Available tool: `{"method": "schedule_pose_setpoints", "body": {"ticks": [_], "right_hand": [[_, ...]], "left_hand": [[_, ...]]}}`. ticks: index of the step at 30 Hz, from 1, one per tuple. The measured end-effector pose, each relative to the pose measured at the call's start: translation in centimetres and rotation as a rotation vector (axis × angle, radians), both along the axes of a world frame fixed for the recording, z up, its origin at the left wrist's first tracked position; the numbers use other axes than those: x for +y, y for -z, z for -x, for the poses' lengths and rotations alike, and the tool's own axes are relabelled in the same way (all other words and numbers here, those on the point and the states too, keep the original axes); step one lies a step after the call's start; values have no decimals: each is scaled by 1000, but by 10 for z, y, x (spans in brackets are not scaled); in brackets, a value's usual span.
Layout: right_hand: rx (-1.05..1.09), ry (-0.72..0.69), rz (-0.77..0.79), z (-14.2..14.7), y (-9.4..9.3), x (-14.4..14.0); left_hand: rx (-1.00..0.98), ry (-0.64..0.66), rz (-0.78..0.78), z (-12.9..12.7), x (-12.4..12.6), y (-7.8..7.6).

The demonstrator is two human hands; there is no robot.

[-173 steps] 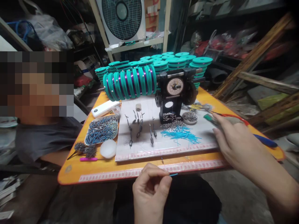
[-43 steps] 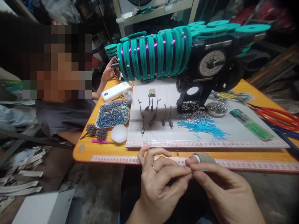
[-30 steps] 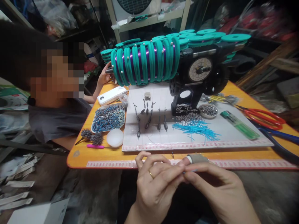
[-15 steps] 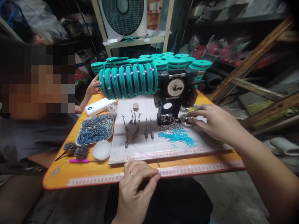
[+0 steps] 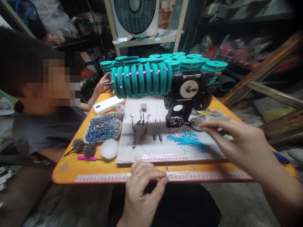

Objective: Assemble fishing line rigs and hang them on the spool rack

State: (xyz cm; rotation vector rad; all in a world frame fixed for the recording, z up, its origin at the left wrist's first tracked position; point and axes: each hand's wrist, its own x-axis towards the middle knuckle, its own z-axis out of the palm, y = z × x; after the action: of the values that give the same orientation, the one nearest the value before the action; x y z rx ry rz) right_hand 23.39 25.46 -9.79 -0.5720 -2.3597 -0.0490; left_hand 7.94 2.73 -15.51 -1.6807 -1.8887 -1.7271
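Note:
At the front edge of the table, my left hand (image 5: 145,189), with a ring on one finger, pinches a thin blue piece (image 5: 169,175) that pokes out from the fingertips. My right hand (image 5: 241,143) is over the right side of the board, thumb and forefinger pressed together; anything between them is too small to make out. Just beyond those fingertips sits a small round dish (image 5: 197,127) of tiny metal parts. Left of it lie a pile of thin blue sticks (image 5: 182,138) and scattered small silvery bits (image 5: 181,129) on the white board (image 5: 142,154).
A black winding device (image 5: 189,90) carries a row of teal spools (image 5: 142,80); more spools (image 5: 215,64) stand behind. On the left are a tray of blue sinkers (image 5: 103,127), a white bowl (image 5: 109,148), a pink-handled tool (image 5: 87,158) and a seated person (image 5: 47,126), one hand at the spool shaft.
My right hand has drawn back from the small dish toward me, its thumb and forefinger now together. My left hand keeps its pinch at the table edge. The view has shifted slightly left.

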Motion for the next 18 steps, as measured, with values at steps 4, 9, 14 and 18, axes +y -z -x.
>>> {"method": "schedule_pose_setpoints", "body": {"ticks": [4, 9, 14, 18], "right_hand": [[82, 52, -64, -7, 8, -17], [17, 153, -41, 0, 12, 29], [29, 163, 123, 0, 10, 30], [116, 60, 329, -10, 12, -31]], "left_hand": [[-33, -12, -6, -2, 1, 0], [-22, -21, 5, -2, 1, 0], [-30, -24, 1, -2, 1, 1], [-44, -22, 2, -3, 1, 0]]}}
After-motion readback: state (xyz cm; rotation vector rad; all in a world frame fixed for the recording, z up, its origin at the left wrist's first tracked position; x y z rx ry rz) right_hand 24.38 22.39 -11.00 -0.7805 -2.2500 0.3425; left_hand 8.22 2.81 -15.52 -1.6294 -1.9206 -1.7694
